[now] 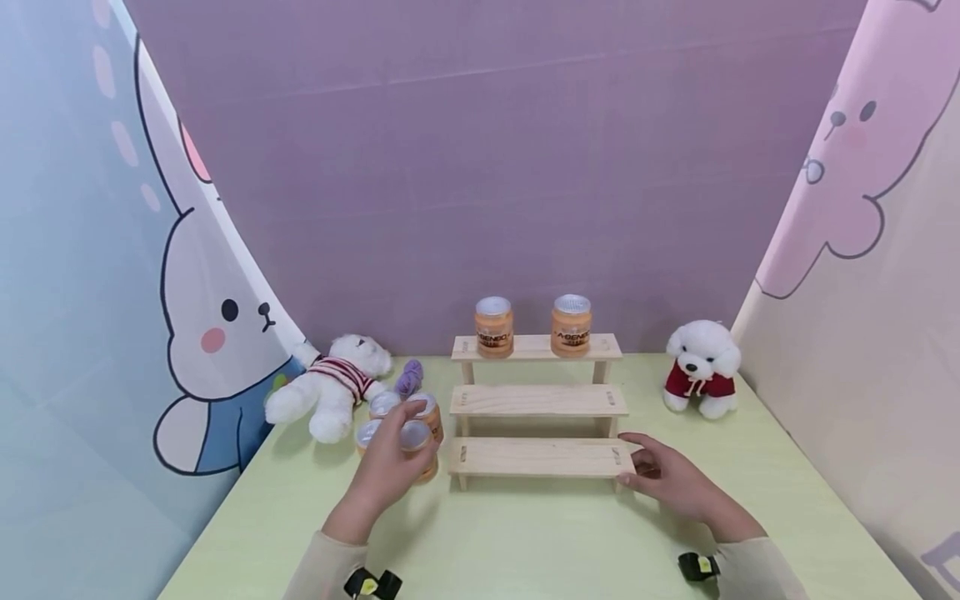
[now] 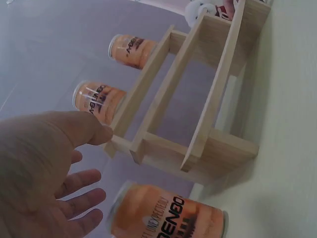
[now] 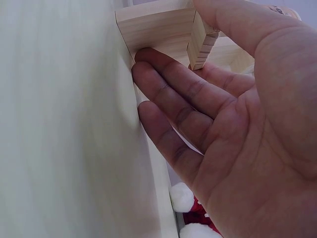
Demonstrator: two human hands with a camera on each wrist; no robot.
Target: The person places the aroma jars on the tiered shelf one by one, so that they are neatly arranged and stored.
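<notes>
My left hand (image 1: 393,458) is over a cluster of several orange cans (image 1: 427,471) with silver lids, left of a three-step wooden shelf (image 1: 536,457). In the left wrist view its thumb and fingers are spread, with an orange can (image 2: 166,213) beyond the fingertips; whether it touches any lid is unclear. At the shelf's right end, my right hand (image 1: 671,479) holds the lowest step between thumb and index finger. The right wrist view shows the other fingers (image 3: 168,94) extended beside the wooden leg. Two more orange cans (image 1: 493,329) (image 1: 572,327) stand upright on the top step.
A white plush bear (image 1: 337,387) in a striped shirt lies at the left, near a small purple item (image 1: 409,377). To the right sits a white plush dog (image 1: 702,371) in red. Fabric walls border the pale green table (image 1: 525,542).
</notes>
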